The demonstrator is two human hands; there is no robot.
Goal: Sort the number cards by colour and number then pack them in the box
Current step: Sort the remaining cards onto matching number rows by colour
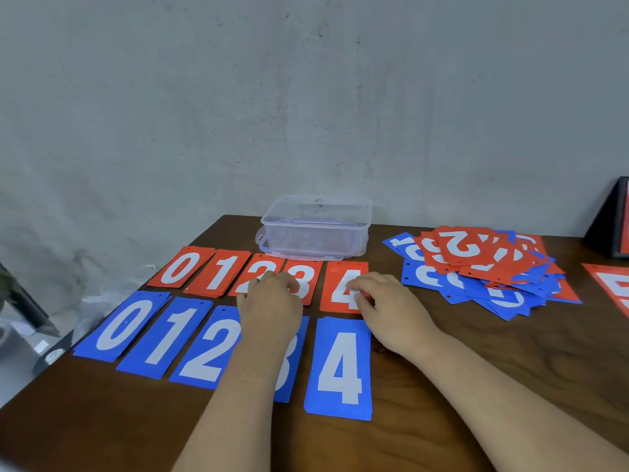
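Cards (340,366) read 0–4 (right hand (391,311) pinches red 4 (337,287)).

1. Red cards, far row, white numerals left to right: red 0 (180,267), red 1 (218,272), red 2 (260,267) and red 3 (308,277) (both partly covered), red 4 (338,287).
2. Blue cards, near row: blue 0 (124,325), blue 1 (166,335), blue 2 (207,349), blue 3 (289,364) (largely hidden), blue 4 (340,366).
3. Loose pile (483,284), topmost red card (459,245): 2, upside down.
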